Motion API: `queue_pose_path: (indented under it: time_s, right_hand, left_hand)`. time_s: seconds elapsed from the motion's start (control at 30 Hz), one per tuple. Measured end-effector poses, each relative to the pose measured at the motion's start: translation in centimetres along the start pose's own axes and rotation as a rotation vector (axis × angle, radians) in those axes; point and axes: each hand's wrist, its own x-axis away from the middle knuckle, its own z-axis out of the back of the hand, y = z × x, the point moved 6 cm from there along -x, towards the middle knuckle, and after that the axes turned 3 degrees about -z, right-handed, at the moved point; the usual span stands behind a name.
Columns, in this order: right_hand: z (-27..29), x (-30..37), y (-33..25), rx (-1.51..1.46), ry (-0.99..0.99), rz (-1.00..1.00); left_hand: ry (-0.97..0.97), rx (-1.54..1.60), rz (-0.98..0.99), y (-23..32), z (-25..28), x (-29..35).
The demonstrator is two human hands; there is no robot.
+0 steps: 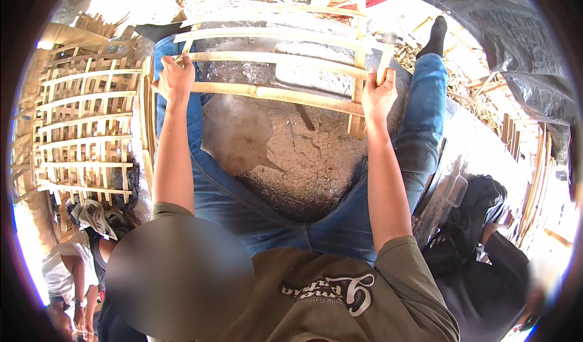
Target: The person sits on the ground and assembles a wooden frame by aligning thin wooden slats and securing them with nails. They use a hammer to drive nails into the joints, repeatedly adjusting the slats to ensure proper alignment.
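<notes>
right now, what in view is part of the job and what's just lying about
Job in hand:
slatted bamboo frame, in left hand
pale handle, in right hand

Seemingly lying or hanging about:
clear plastic item
dark sheeting
stacked slatted frames, similar but untouched

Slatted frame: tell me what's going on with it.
A seated person has the frame in front of them. Their left hand grips its left side. Their right hand, at its right side, grips a pale handle; what tops the handle is blurred. More slatwork stands off to the left.
</notes>
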Motion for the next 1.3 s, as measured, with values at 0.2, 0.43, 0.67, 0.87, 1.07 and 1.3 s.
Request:
queue_pose_path:
  time_s: [0.2,0.43,0.67,0.87,1.07,1.3]
  right_hand:
    - [-0.1,0.0,0.1,0.01,0.019,0.034]
    - [0.0,0.1,0.3,0.0,0.026,0.035]
    - [0.1,0.3,-0.1,-0.007,0.029,0.051]
    - [0.3,0.3,-0.3,-0.038,0.022,0.022]
    - [0.4,0.3,-0.3,-0.01,0.019,0.025]
    - [0.1,0.0,0.2,0.007,0.024,0.05]
  left_hand:
    - [0.14,-0.205,-0.115,0.9,1.3,0.2]
    - [0.133,0.277,-0.767,8.5,2.0,3.4]
    - [-0.129,0.291,-0.835,10.7,0.0,5.9]
    - [-0.167,0.214,-0.895,10.8,-0.4,6.8]
    - [-0.158,0.199,-0.886,10.7,-1.6,6.8]
    - [-0.161,0.107,-0.863,11.4,-1.2,6.5]
